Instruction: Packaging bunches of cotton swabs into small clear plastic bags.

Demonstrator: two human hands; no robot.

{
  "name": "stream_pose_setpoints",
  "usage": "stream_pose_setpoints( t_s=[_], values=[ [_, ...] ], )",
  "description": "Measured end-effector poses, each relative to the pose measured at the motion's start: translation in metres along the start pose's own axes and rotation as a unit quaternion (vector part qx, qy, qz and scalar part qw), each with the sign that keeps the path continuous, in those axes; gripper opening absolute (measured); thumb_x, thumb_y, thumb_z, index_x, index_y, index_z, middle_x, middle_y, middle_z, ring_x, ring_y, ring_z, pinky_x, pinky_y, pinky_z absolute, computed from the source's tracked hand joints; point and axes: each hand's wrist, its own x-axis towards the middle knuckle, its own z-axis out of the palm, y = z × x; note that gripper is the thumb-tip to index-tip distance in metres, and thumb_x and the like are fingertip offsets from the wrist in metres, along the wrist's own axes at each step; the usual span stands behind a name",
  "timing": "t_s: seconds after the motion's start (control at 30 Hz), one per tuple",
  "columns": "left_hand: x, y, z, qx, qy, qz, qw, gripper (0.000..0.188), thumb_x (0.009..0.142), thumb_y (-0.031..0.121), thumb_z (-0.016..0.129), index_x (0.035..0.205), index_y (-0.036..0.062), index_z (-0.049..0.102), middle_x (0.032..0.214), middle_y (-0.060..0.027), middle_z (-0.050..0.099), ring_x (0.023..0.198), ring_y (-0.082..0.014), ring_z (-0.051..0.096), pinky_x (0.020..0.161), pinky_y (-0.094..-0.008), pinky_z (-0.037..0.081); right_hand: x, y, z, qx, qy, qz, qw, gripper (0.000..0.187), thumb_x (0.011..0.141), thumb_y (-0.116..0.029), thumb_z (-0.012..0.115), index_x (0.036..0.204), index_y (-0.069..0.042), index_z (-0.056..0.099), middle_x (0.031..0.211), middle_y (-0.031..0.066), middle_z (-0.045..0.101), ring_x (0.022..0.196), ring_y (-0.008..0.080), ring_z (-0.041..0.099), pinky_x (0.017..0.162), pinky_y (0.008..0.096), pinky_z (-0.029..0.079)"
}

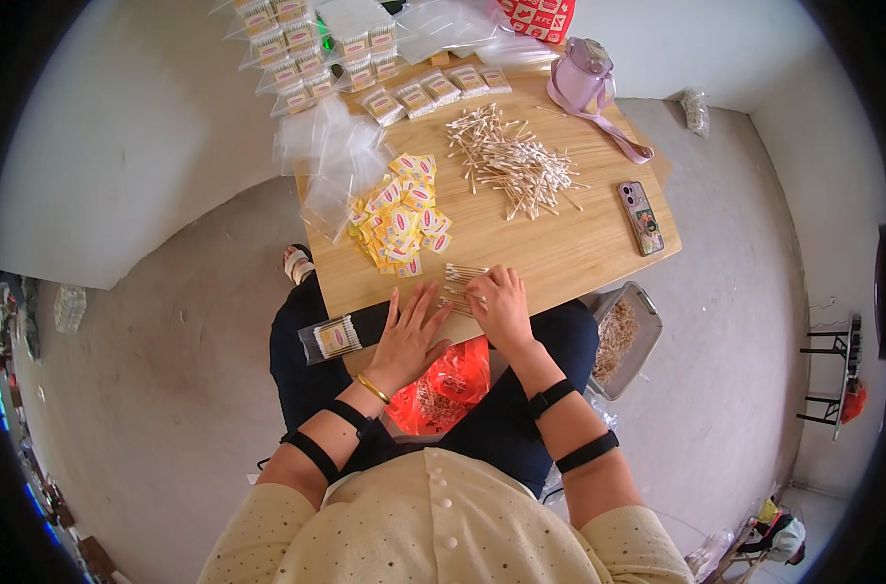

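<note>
A small row of cotton swabs (459,276) lies near the front edge of the wooden table (579,258). My left hand (411,329) rests at the left end of this row, its fingers stretched out and spread. From the right, my right hand (501,304) bends over the swabs with its fingertips closed on some of them; the exact grip is partly hidden. Beside my left hand, a clear bag with swabs and a yellow label (337,337) lies at the table's front left. Farther back are a heap of yellow label cards (401,222) and a large loose pile of cotton swabs (514,161).
Clear plastic bags (331,146) lie at the left, near stacked filled packs (292,54). A row of packs (441,90) lies farther back. A lilac bottle (581,76) and a phone (641,218) are at the right. Below sit a red bag (452,375) and a clear bin (642,350).
</note>
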Motion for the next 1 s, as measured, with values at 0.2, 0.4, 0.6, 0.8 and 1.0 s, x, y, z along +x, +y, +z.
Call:
stream_pose_setpoints(
  t_s=[0.2, 0.4, 0.6, 0.8, 1.0],
  values=[
    [0.002, 0.000, 0.001, 0.001, 0.007, 0.003, 1.000, 0.068, 0.097, 0.045, 0.061, 0.155, 0.0153, 0.039, 0.165, -0.0177, 0.026, 0.155, -0.0347, 0.022, 0.126, -0.0604, 0.007, 0.011, 0.001, -0.001, 0.009, 0.010, 0.011, 1.000, 0.016, 0.081, -0.013, 0.073, 0.096, -0.013, 0.069, 0.099, 0.0082, 0.056, 0.100, 0.0301, 0.056, 0.089, 0.0433, 0.046],
    [0.006, 0.000, 0.000, -0.005, 0.017, 0.000, 1.000, 0.068, 0.097, 0.044, 0.061, 0.155, 0.0146, 0.039, 0.165, -0.0189, 0.027, 0.154, -0.0344, 0.024, 0.126, -0.0597, 0.008, 0.010, 0.004, 0.002, -0.004, 0.001, 0.004, 1.000, 0.016, 0.081, -0.012, 0.073, 0.096, -0.013, 0.068, 0.099, 0.0079, 0.057, 0.100, 0.0301, 0.056, 0.087, 0.0434, 0.046],
    [0.007, -0.001, -0.001, 0.004, 0.012, -0.004, 1.000, 0.070, 0.097, 0.044, 0.060, 0.157, 0.0155, 0.037, 0.165, -0.0185, 0.027, 0.155, -0.0340, 0.024, 0.126, -0.0592, 0.008, 0.014, 0.001, -0.001, 0.014, 0.010, 0.005, 1.000, 0.016, 0.080, -0.012, 0.073, 0.096, -0.014, 0.068, 0.099, 0.0080, 0.057, 0.100, 0.0304, 0.056, 0.086, 0.0440, 0.046],
    [0.007, 0.000, -0.002, -0.020, 0.021, -0.009, 1.000, 0.069, 0.097, 0.040, 0.062, 0.157, 0.0162, 0.037, 0.165, -0.0181, 0.026, 0.155, -0.0331, 0.023, 0.126, -0.0591, 0.007, 0.020, 0.006, 0.002, -0.001, 0.012, -0.005, 1.000, 0.016, 0.080, -0.012, 0.074, 0.095, -0.014, 0.068, 0.099, 0.0077, 0.057, 0.099, 0.0301, 0.056, 0.086, 0.0439, 0.046],
    [0.006, 0.000, -0.001, -0.007, 0.015, -0.013, 1.000, 0.070, 0.097, 0.041, 0.061, 0.157, 0.0167, 0.036, 0.165, -0.0176, 0.027, 0.155, -0.0323, 0.023, 0.126, -0.0594, 0.007, 0.019, 0.004, 0.002, 0.012, 0.012, -0.013, 1.000, 0.016, 0.080, -0.010, 0.073, 0.095, -0.014, 0.069, 0.098, 0.0073, 0.057, 0.098, 0.0299, 0.056, 0.085, 0.0435, 0.046]
  ],
)
